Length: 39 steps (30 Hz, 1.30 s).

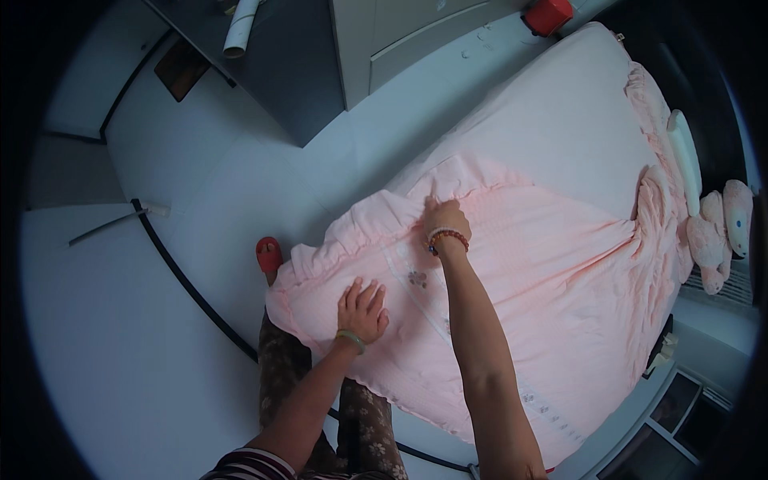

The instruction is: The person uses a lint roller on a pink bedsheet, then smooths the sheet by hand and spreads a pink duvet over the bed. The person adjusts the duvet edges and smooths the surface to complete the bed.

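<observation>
A pink ruffled bedspread covers the near part of the bed. My left hand, with a green bangle at its wrist, lies palm down on the cloth, fingers spread. Farther along the bed, my right hand has its fingers curled at the seam of the ruffle; its fingertips are partly hidden. Beaded bracelets circle that wrist. Beyond the slanting ruffled edge, a pale sheet shows bare. Toward the head of the bed, the bedspread is bunched into a gathered fold, with creases running from it.
Stuffed toys and a white pillow-like item rest against the dark headboard. A grey cabinet with a cardboard tube on top juts toward the bed. A red bin-like object stands far back. One red slipper shows on my foot.
</observation>
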### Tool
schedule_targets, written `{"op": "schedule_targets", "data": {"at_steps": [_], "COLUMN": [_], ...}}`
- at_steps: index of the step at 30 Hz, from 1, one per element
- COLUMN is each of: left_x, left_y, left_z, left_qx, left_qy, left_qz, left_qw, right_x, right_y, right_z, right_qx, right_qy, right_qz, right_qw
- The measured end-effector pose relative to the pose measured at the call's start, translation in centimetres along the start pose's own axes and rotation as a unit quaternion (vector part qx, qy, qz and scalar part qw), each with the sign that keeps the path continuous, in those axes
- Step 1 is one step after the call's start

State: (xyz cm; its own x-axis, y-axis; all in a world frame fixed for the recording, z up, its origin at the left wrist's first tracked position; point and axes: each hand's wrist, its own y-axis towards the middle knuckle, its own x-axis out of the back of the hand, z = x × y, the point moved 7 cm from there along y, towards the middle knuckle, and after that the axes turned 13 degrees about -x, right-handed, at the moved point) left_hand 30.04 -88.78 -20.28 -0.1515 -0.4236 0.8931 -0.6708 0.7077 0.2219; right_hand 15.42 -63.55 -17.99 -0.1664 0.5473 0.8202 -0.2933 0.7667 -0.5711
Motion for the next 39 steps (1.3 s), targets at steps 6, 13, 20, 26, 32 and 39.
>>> {"op": "schedule_targets", "data": {"at_steps": [6,13,20,26,32,39], "left_x": [0.4,1.4,4.8,5.3,1.6,-1.1], "left_y": [-0.2,-0.4,1.0,3.4,3.7,19.9], "left_z": [0.5,1.0,4.2,4.4,6.1,8.8], "left_qx": [-0.001,-0.139,-0.282,-0.297,-0.421,-0.154], "left_qy": [-0.02,-0.112,-0.193,-0.183,-0.172,-0.246], "left_qz": [0.017,0.244,0.447,0.619,0.588,0.606], "left_qw": [1.0,0.953,0.827,0.704,0.668,0.741], "right_x": [-2.7,-4.5,-5.5,-6.5,-6.8,-9.1], "right_y": [1.0,1.4,2.4,2.9,3.9,3.3], "right_z": [1.5,4.9,3.6,3.6,5.5,0.8], "right_qx": [0.086,0.043,0.004,0.028,0.022,0.008], "right_qy": [0.176,0.192,0.222,0.151,0.106,0.09], "right_qz": [0.002,-0.04,0.043,0.052,0.059,0.095], "right_qw": [0.981,0.98,0.974,0.987,0.992,0.991]}}
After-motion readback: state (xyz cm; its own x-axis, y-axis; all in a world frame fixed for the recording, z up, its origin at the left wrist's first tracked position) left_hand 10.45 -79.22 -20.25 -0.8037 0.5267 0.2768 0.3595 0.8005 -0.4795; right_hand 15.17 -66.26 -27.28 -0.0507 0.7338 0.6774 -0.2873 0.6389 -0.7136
